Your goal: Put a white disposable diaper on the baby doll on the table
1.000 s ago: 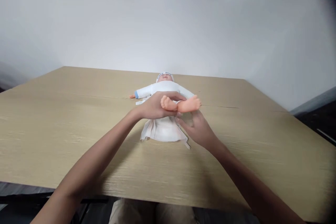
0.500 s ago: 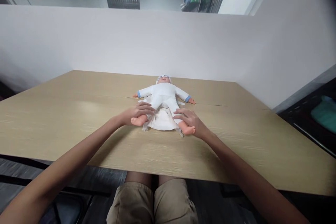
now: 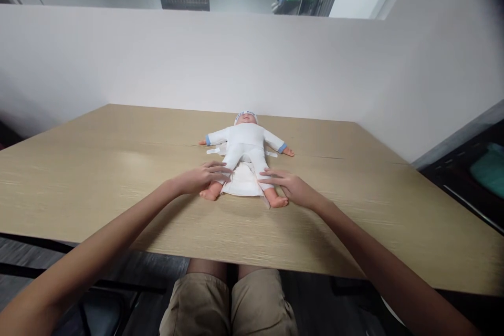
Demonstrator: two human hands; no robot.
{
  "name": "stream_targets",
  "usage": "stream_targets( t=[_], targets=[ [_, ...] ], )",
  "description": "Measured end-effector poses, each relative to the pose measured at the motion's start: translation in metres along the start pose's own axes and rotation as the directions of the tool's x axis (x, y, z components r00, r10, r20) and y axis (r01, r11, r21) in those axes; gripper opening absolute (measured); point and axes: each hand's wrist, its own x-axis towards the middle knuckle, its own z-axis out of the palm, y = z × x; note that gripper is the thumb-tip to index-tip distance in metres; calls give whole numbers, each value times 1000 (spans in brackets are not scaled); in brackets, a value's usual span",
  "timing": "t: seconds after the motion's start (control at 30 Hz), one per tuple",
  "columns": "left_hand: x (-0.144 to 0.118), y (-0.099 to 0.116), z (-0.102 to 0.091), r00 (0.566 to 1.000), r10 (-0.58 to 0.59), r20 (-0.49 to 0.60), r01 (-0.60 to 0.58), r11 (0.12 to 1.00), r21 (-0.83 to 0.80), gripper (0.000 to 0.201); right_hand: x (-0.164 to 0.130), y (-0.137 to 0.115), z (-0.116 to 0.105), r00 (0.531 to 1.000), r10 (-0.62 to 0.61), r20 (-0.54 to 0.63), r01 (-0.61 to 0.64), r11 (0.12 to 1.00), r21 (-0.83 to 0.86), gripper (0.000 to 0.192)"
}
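Note:
A baby doll [image 3: 246, 135] in a white suit with blue cuffs and a white headband lies on its back, arms spread, head away from me. Under its hips and between its legs a white diaper [image 3: 243, 182] is spread flat, with fastening tabs showing at both sides of the waist. My left hand [image 3: 202, 177] rests on the doll's leg at the left, fingers stretched out and apart. On the other leg lies my right hand [image 3: 292, 187], its fingers also extended and loose. Both doll feet stick out below my hands.
The doll lies on a wide wooden table [image 3: 118, 168] that meets a white wall [image 3: 197, 58] at the back. Above the wall is a glass pane or mirror. A black shelf or rack [image 3: 452, 173] with green cloth stands at the right.
The doll's legs have come down and slightly inward onto the diaper. My hands have shifted a little toward me with them, and the diaper's lower tabs are now more covered.

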Motion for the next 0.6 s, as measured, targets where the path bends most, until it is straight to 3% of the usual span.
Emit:
stream_targets(
  t=[0.1, 0.17, 0.2, 0.27, 0.33, 0.4, 0.47, 0.6],
  targets=[
    [6, 11, -7, 999, -52, -1, 52, 995, -89, 53, 4, -15, -2, 996, 83, -34, -81, 996, 42, 52],
    [11, 23, -8, 992, -124, -15, 121, 985, -124, 42, 7, -30, 4, 991, 118, -61, -120, 992, -28, 45],
    [14, 30, -7, 986, -167, -26, 162, 979, -123, 38, 8, -39, 8, 990, 122, -70, -128, 988, -82, 52],
    [21, 42, 0, 967, -247, -59, 242, 967, -76, 49, 9, -52, 21, 988, 125, -88, -140, 972, -189, 69],
    [26, 49, 10, 949, -299, -101, 300, 954, -7, 61, 10, -61, 34, 981, 150, -119, -177, 949, -260, 63],
    [29, 50, 18, 937, -320, -137, 328, 944, 39, 48, 12, -63, 42, 967, 195, -166, -236, 927, -290, 48],
    [32, 47, 21, 929, -334, -159, 343, 939, 31, 30, 16, -60, 42, 955, 228, -191, -276, 921, -277, 45],
    [43, 34, 6, 886, -398, -238, 378, 917, -124, 14, 31, -42, 24, 934, 288, -212, -324, 933, -159, 32]
  ],
)
